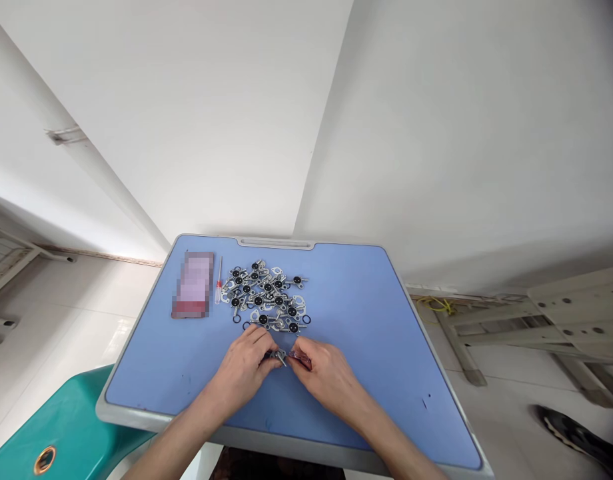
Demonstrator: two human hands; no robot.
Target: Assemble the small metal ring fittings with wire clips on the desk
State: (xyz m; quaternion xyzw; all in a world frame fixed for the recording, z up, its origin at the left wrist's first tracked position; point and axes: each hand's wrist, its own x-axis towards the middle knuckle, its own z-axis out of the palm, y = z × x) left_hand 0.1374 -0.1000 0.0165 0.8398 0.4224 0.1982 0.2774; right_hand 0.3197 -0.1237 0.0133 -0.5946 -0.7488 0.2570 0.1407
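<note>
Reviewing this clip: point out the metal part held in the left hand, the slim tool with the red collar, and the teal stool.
Metal part (281, 360): head view, on its protruding rod.
Slim tool (218, 285): head view, on its red collar.
Teal stool (71, 427): head view, on its seat.

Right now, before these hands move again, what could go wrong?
1. The left hand sits right against the near edge of the parts pile, so its knuckles might scatter pieces.
2. A loose black ring lies just beyond the right hand and could get nudged away.
3. The small metal part is pinched at the left fingertips and might slip onto the blue tabletop.
</note>
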